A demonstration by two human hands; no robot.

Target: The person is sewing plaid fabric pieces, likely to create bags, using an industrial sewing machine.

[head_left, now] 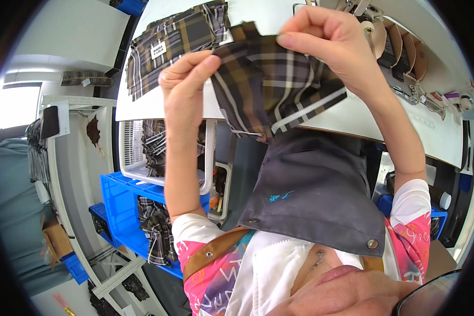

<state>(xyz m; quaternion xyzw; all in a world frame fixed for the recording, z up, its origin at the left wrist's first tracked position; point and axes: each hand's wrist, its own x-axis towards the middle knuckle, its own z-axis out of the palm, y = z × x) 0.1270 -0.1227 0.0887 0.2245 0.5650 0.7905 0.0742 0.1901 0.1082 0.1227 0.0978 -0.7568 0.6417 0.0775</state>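
the plaid cloth piece (pixel 295 79) is held up over the front edge of the desk (pixel 266 13), and it looks light, soft and floppy, probably not slippery or easy to damage. the left hand (pixel 187 79) has its fingers pinched on the upper left corner and the right hand's (pixel 334 39) are clamped on the top edge farther right, which seems a decent hold since the lower part sags into folds. past it there's a stack of similar plaid pieces (pixel 192 34) on the desk.
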